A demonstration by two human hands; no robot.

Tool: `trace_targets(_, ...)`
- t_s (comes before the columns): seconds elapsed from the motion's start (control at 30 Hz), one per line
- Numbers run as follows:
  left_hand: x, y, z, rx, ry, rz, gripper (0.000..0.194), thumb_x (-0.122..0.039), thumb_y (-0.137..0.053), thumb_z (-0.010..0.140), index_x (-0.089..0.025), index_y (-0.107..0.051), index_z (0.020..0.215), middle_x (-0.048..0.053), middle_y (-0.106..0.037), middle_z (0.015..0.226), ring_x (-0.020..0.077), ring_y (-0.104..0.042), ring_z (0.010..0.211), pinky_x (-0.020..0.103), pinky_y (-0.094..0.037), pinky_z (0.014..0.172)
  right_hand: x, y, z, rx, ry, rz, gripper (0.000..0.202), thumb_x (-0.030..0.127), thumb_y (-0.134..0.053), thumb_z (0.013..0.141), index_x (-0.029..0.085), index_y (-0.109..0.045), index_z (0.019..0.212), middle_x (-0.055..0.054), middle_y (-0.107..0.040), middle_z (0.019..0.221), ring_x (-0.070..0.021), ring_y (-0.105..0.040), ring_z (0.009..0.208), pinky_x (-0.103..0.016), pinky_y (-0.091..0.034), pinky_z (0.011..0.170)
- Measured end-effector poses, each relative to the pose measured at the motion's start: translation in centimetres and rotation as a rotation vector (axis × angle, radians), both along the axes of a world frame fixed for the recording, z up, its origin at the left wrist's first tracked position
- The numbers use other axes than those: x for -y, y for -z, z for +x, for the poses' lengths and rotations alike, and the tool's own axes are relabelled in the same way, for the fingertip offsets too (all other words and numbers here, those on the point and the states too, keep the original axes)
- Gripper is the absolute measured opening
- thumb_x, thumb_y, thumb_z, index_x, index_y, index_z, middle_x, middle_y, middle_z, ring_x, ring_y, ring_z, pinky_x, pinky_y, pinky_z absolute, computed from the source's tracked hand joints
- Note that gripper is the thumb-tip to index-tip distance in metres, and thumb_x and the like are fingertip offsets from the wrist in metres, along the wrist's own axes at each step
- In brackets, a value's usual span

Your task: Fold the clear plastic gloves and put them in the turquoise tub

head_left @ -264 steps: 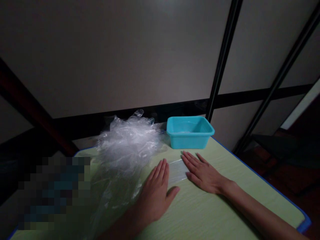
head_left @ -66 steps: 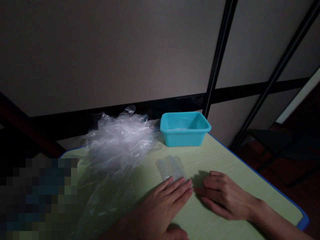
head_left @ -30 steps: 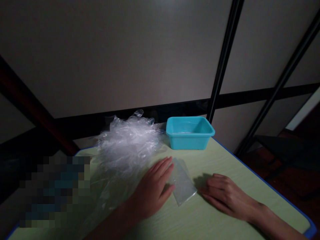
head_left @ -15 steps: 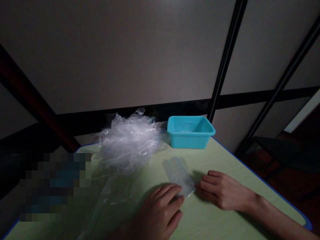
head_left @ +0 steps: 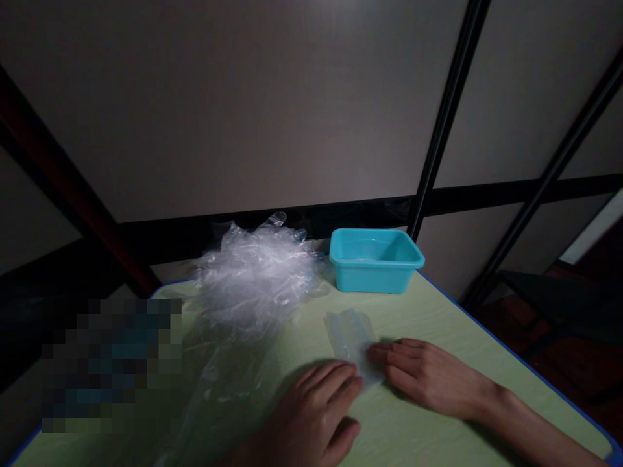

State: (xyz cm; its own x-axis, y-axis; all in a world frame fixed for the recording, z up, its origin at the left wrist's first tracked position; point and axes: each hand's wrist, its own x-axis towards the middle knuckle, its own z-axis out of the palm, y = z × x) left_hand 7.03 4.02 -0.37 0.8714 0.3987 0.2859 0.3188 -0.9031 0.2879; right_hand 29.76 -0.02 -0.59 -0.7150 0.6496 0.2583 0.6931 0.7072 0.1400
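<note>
A flat, folded piece of clear plastic (head_left: 351,334) lies on the pale green table, in front of the blue basin. My left hand (head_left: 324,405) rests at its near left edge, palm down, with the fingers slightly bent and a little apart. From the right, my right hand (head_left: 421,376) reaches over the plastic's right edge, and its outstretched fingertips touch the sheet. Neither hand is wrapped round anything. Behind and to the left sits a big loose heap of crumpled clear plastic (head_left: 257,275).
The light blue rectangular basin (head_left: 374,277) stands near the table's back right edge. The table (head_left: 438,324) has a blue rim, with a panelled wall behind it. More thin clear plastic trails over the table's left part. A blurred-out patch covers the far left.
My right hand has moved left and its fingers have straightened onto the plastic. My left hand stays nearly in place. The whole view has shifted slightly.
</note>
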Motion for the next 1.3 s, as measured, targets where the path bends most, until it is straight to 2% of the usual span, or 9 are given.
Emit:
trace_targets(0.13,-0.6,0.5,-0.1,0.114,-0.057,0.055,0.039,-0.016,-0.065,0.065,-0.014,-0.059,0.103,0.009,-0.061,0.109,0.0240,-0.056,0.099,0.037,-0.046,0.087,-0.1,0.1,-0.3,-0.142,0.048,-0.128,0.019,0.008,-0.037,0.084,0.012,-0.051,0.095,-0.011,-0.059,0.104,-0.0175,-0.055,0.089,-0.030,-0.045,0.079)
trace_targets(0.27,-1.3,0.7,-0.1,0.175,-0.066,0.110,0.028,-0.012,-0.059,0.070,-0.015,-0.061,0.097,0.008,-0.065,0.102,0.0224,-0.059,0.094,0.037,-0.049,0.083,0.1,0.0,-0.4,-0.181,0.072,-0.194,0.024,0.007,-0.036,0.083,0.013,-0.047,0.103,-0.010,-0.061,0.093,-0.0179,-0.056,0.082,-0.032,-0.046,0.074)
trace_targets(0.57,-1.7,0.7,0.3,0.256,-0.042,0.085,0.025,-0.007,-0.046,0.077,-0.019,-0.064,0.089,0.004,-0.067,0.089,0.0180,-0.062,0.084,0.031,-0.051,0.076,-0.1,-0.1,-0.5,-0.203,0.027,-0.252,0.017,0.021,-0.040,0.085,0.014,-0.047,0.099,-0.012,-0.058,0.105,-0.0209,-0.054,0.093,-0.035,-0.043,0.081)
trace_targets(0.7,-1.7,0.5,0.4,0.243,-0.081,-0.077,0.026,-0.007,-0.044,0.078,-0.019,-0.064,0.090,0.003,-0.066,0.088,0.0167,-0.061,0.080,0.029,-0.050,0.075,-0.4,-0.6,-0.7,-0.270,0.141,-0.343,0.015,0.021,-0.038,0.087,0.017,-0.047,0.098,-0.008,-0.061,0.090,-0.0179,-0.057,0.080,-0.031,-0.044,0.072)
trace_targets(0.83,-2.4,0.4,0.6,0.249,-0.168,-0.330,0.022,-0.010,-0.048,0.078,-0.019,-0.063,0.091,0.003,-0.065,0.086,0.0173,-0.061,0.077,0.027,-0.049,0.069,-1.3,-1.2,-1.0,-0.496,0.276,-0.450,0.013,0.020,-0.041,0.086,0.020,-0.041,0.098,-0.002,-0.061,0.077,-0.0142,-0.055,0.066,-0.025,-0.041,0.058)
trace_targets(0.93,-3.6,0.9,1.1,0.359,-0.304,-0.611,0.030,-0.008,-0.052,0.072,-0.017,-0.055,0.100,0.003,-0.061,0.085,0.0152,-0.062,0.070,0.023,-0.048,0.057,-2.7,-1.2,-1.3,-0.703,0.299,-0.555,0.018,0.016,-0.042,0.082,0.020,-0.036,0.099,0.004,-0.055,0.063,-0.0109,-0.048,0.052,-0.021,-0.034,0.047)
trace_targets(1.03,-4.9,1.6,1.6,0.472,-0.366,-0.805,0.041,-0.005,-0.051,0.067,-0.017,-0.044,0.106,-0.002,-0.054,0.079,0.0106,-0.060,0.059,0.019,-0.044,0.051,-4.3,-0.7,-1.6,-0.910,0.342,-0.679,0.021,0.015,-0.044,0.078,0.020,-0.033,0.095,0.009,-0.045,0.052,-0.0084,-0.039,0.044,-0.018,-0.026,0.040)
trace_targets(1.17,-5.7,2.0,2.2,0.522,-0.400,-0.907,0.050,-0.002,-0.051,0.062,-0.020,-0.035,0.105,-0.009,-0.046,0.071,0.0062,-0.055,0.048,0.015,-0.036,0.043,-5.8,0.5,-1.8,-1.032,0.420,-0.750,0.020,0.016,-0.044,0.074,0.020,-0.031,0.089,0.011,-0.042,0.049,-0.0079,-0.038,0.041,-0.017,-0.026,0.038)
trace_targets(1.3,-5.7,2.1,2.4,0.541,-0.385,-0.882,0.056,-0.002,-0.053,0.060,-0.022,-0.031,0.107,-0.011,-0.043,0.066,0.0044,-0.049,0.044,0.014,-0.033,0.042,-6.2,1.1,-2.0,-1.057,0.450,-0.708,0.021,0.016,-0.045,0.074,0.020,-0.031,0.090,0.010,-0.042,0.049,-0.0084,-0.039,0.041,-0.017,-0.027,0.038)
